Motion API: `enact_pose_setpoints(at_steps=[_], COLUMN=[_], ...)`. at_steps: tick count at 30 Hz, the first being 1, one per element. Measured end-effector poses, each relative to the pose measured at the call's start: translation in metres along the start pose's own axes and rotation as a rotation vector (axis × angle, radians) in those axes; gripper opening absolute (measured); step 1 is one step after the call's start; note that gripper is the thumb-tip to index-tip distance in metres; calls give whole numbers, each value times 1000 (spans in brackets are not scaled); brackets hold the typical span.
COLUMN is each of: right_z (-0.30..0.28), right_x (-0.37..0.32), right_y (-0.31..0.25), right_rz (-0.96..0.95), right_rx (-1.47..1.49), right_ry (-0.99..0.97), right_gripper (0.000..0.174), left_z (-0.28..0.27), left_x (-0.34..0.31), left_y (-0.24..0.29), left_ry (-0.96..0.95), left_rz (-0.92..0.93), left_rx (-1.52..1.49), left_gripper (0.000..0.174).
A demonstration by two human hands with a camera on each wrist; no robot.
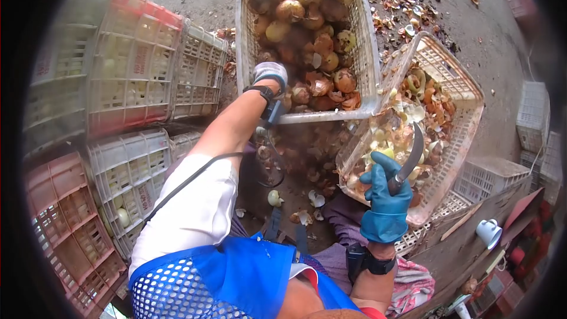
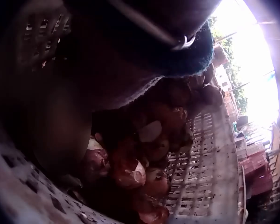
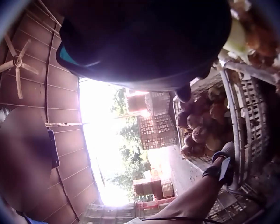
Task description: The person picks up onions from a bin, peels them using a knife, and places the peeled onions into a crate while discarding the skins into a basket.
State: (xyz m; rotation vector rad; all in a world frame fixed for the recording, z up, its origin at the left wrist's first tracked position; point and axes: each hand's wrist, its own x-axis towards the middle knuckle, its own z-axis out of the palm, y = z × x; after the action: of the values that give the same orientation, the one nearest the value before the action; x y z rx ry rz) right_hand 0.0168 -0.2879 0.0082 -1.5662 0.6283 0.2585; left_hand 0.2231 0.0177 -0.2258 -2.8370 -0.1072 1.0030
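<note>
My left hand [image 1: 270,72], in a pale knitted glove, reaches down over the near left side of a white plastic crate [image 1: 369,53] of unpeeled onions [image 1: 290,10]. Its fingers are hidden from the head view, and the left wrist view is too dark there; I cannot tell whether they hold an onion. In a blue rubber glove, my right hand [image 1: 387,201] grips a knife [image 1: 415,150] by the handle, its curved blade pointing up and away from me. Below that hand lies a second crate [image 1: 466,97] with onion skins and scraps [image 1: 434,103].
Stacked crates [image 1: 133,59] with pale onions inside stand along the left. Skins [image 1: 407,9] litter the floor beyond the crates, and a peeled onion [image 1: 274,198] lies near my legs. At right, a white mug [image 1: 489,233] sits by a wooden board [image 1: 460,224]. A cable runs along my left arm.
</note>
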Motion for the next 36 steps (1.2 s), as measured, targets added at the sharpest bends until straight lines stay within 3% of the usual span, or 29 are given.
enact_pose_setpoints(at_steps=[14,17,18,23,29,33,36], right_z=[-3,-2,1,7,7,6,5], right_x=[6,5,5,8,8,2,-4], right_y=[0,1,1,-1,-1,3,5], right_rz=[-35,-40,-35,-38,-50,-75,-105], right_rx=[-35,-36,-37,-56,-81,-89,-47], right_ry=[-4,-12,-13,-61,-42,-30,-35], right_gripper=[26,26,26,27,27,27,26], left_z=[21,5,-6,-23,-8,-21,-37], left_x=[12,-1,-13,-48,-41,-56,-78], left_y=[-9,-13,-14,3,23,28,35], left_ry=[-80,-75,-53,-33,66,77,-73], left_rz=[-30,40,60,222,314,236,450], left_rx=[-11,-78,-159,-437,-417,-675,-1429], left_gripper=[39,50,68,83,91,92,79])
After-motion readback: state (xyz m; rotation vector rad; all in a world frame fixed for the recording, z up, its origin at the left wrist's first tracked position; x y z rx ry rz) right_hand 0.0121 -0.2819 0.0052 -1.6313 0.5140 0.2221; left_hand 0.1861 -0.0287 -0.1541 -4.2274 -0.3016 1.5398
